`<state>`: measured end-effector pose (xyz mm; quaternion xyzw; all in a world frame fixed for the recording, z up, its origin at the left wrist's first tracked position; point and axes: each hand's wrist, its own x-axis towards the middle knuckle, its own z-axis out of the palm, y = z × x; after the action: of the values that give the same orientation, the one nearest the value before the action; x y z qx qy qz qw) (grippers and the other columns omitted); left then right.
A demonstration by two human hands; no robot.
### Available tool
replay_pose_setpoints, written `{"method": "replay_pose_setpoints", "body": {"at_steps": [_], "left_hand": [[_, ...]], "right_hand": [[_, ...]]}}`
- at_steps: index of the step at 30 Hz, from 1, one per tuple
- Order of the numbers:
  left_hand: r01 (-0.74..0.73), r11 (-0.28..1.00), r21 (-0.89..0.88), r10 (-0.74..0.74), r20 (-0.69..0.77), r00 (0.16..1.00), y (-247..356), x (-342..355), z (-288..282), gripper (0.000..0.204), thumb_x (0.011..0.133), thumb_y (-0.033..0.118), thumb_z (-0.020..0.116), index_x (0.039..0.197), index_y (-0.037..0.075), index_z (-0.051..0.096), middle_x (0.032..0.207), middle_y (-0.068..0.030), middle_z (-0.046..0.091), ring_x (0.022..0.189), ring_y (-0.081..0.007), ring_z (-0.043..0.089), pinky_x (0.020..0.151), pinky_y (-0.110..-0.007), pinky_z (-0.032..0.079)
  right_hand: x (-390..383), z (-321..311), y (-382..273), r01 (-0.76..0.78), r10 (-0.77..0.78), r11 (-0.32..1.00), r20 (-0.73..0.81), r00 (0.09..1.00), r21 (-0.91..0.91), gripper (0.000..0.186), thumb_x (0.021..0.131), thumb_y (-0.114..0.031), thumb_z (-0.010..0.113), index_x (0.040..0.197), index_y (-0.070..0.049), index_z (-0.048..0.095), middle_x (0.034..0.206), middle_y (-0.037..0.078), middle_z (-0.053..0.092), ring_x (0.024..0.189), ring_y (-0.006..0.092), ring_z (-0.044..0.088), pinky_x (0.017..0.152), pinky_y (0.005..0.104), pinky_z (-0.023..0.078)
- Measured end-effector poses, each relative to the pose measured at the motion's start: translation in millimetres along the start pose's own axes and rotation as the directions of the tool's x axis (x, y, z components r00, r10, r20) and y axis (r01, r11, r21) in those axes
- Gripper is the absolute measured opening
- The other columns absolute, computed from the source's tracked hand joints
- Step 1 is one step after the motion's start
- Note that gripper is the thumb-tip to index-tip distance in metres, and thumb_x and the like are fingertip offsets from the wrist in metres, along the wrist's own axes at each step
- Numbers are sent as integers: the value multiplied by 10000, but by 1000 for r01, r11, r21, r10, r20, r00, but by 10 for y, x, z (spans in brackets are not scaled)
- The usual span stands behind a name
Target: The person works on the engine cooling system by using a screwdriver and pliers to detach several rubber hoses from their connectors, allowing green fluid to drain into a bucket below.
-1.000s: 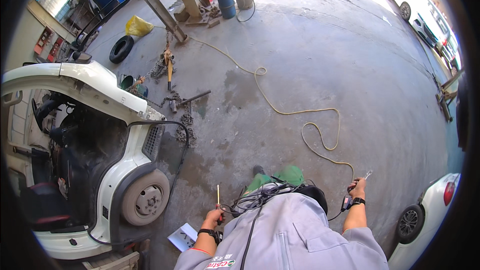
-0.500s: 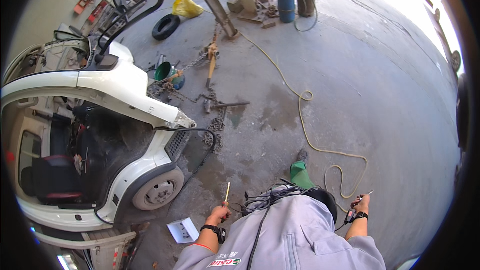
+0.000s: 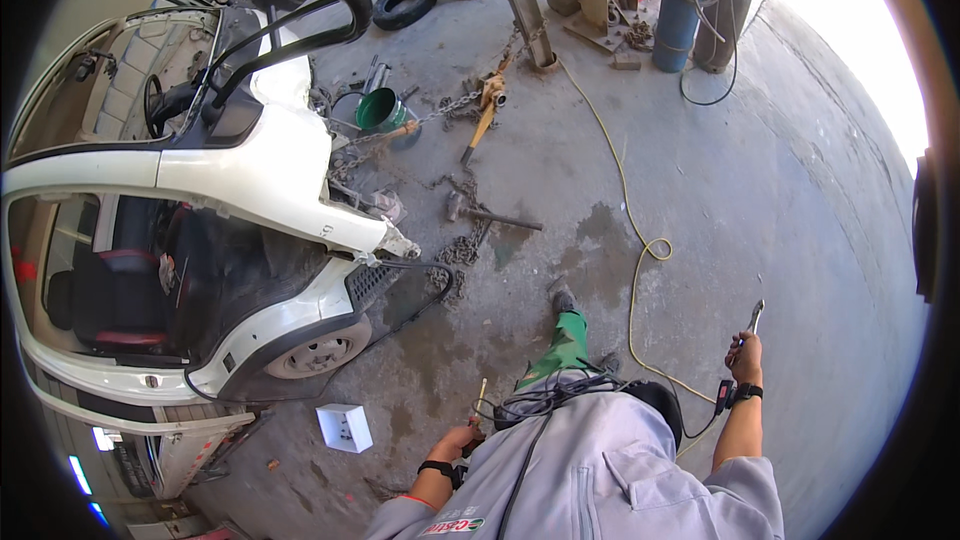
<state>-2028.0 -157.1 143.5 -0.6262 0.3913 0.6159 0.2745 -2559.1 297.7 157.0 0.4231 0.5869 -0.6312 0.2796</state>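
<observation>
My right hand [image 3: 746,358], held out at the right, is closed around a wrench [image 3: 757,314] whose silver open end points away from me. At my left side my left hand [image 3: 468,434] is wrapped around a thin tool that looks like a screwdriver [image 3: 483,396], its pale shaft pointing up; the grip is mostly hidden by my fingers. Dark cables [image 3: 560,395] hang in a bundle across my waist. On the floor left of my left hand sits a white box [image 3: 344,428] with small dark parts inside.
A white, partly stripped truck cab [image 3: 262,190] with its wheel [image 3: 318,350] stands at the left. Chains [image 3: 465,245], a sledgehammer [image 3: 495,216], a yellow-handled chain hoist [image 3: 486,110] and a green bucket [image 3: 380,112] lie ahead. A yellow hose [image 3: 632,200] crosses the floor; gas cylinders [image 3: 680,15] stand behind.
I have stepped forward, with a green-trousered leg now ahead. My right hand has swung forward and up with the wrench. My left hand has dropped closer to my body.
</observation>
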Motion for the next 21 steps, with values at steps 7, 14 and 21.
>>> {"method": "replay_pose_setpoints", "body": {"at_steps": [7,14,21], "left_hand": [[79,990,-119,-85,-46,995,1027,469,-237,124,830,139,749,801,81,643,725,-25,616,611,-172,569,557,-358,415],[-200,978,-55,182,-232,955,2850,76,-318,110,806,83,719,817,27,625,707,-76,617,574,-198,596,526,-350,477],[-86,995,45,97,-339,936,3562,-50,178,115,762,88,681,771,-19,641,685,-98,628,554,-201,613,490,-356,459]], "right_hand": [[297,1097,-702,-16,15,1000,67,998,14,157,916,-260,511,851,-121,544,657,-53,469,488,58,419,469,230,370],[606,2147,-1624,104,-106,994,116,987,31,132,935,-242,527,853,-141,550,654,-59,451,492,58,380,449,220,318],[1092,3139,-2512,175,-135,976,266,954,-131,98,950,-226,546,904,-142,565,665,-72,439,485,49,357,428,224,275]]}}
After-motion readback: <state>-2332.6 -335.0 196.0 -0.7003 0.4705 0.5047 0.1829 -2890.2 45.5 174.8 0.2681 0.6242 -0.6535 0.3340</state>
